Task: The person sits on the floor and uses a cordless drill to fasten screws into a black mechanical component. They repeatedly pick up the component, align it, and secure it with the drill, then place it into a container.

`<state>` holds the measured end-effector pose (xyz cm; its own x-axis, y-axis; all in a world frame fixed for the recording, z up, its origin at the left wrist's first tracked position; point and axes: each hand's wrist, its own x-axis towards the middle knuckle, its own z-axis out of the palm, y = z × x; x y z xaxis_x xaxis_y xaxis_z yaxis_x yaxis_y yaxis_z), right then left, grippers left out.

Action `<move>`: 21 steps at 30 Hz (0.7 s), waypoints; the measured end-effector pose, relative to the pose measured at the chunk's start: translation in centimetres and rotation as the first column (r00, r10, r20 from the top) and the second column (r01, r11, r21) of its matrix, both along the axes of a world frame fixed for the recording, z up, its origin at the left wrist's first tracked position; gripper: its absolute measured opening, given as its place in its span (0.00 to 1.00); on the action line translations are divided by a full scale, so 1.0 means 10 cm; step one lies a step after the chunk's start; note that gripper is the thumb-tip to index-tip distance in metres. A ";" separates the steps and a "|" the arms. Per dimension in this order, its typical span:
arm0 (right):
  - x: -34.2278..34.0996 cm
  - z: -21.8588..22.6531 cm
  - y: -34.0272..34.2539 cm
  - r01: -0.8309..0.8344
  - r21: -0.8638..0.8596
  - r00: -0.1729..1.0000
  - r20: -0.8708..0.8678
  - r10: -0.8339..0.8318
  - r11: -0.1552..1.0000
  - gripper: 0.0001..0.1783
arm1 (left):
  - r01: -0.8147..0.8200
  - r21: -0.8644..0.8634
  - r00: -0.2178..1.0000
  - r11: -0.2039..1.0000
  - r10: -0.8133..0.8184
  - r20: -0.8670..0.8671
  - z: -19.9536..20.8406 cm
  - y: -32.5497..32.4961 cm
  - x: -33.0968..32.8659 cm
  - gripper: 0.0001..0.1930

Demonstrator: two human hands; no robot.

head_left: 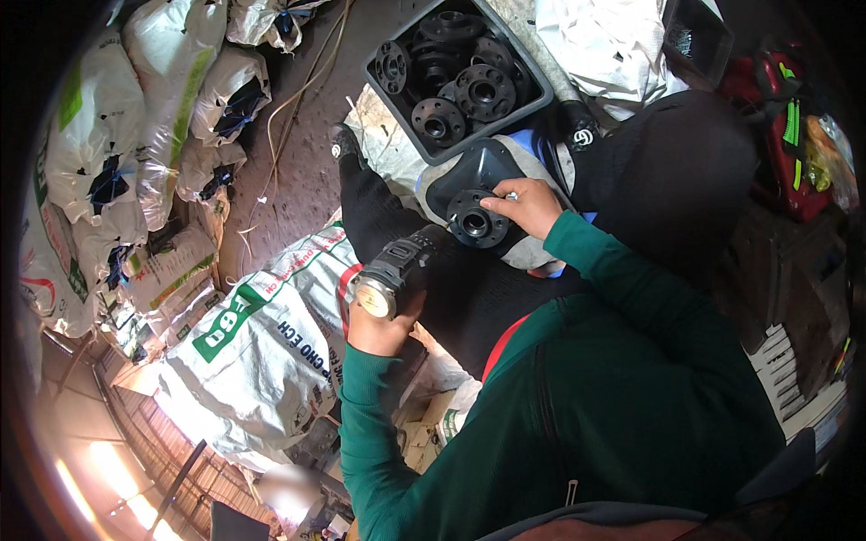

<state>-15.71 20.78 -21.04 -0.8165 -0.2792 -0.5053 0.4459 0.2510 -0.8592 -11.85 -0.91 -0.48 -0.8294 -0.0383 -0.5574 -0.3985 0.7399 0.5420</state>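
A round black flange [477,218], with a raised centre hole and smaller holes about it, lies in front of my lap. Its right rim is pinched by my right hand [530,207], fingers closed. A small pale bit shows at those fingers; I cannot make out what it is. My left hand [383,329] is wrapped round a dark, ribbed power tool [401,261] with a round silvery end. The tool's far end points toward the flange, and the hand hides part of its body. Beneath the flange's far side is a black moulded piece [478,167].
Ahead stands a grey bin [537,104] heaped with similar black flanges. White sacks [171,99] crowd the far left, and a big printed sack [271,343] lies by my left arm. A cable [293,99] runs over the floor. A red bag [780,135] sits at the right.
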 end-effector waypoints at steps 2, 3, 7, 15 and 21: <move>-0.01 0.01 0.01 -0.013 -0.006 1.000 0.024 0.013 1.000 0.19 | -0.029 -0.022 0.995 0.999 0.031 0.096 0.00 0.03 0.01 0.23; -0.02 0.02 0.01 -0.018 -0.015 0.999 0.040 0.019 1.000 0.20 | 0.022 -0.036 1.000 0.999 -0.021 0.022 -0.01 0.05 0.00 0.23; -0.05 0.07 0.02 -0.022 -0.009 0.997 0.073 0.023 1.000 0.21 | 0.199 -0.063 0.977 0.978 -0.203 -0.059 -0.03 0.12 -0.06 0.26; -0.05 0.05 0.00 -0.007 -0.039 0.998 0.064 0.009 0.999 0.21 | 0.137 -0.057 0.990 0.989 -0.138 -0.004 -0.16 0.06 -0.07 0.28; -0.06 -0.02 0.02 -0.044 -0.043 0.999 0.000 0.044 0.998 0.22 | 0.087 0.005 0.993 0.996 -0.086 -0.077 -0.22 0.02 0.00 0.27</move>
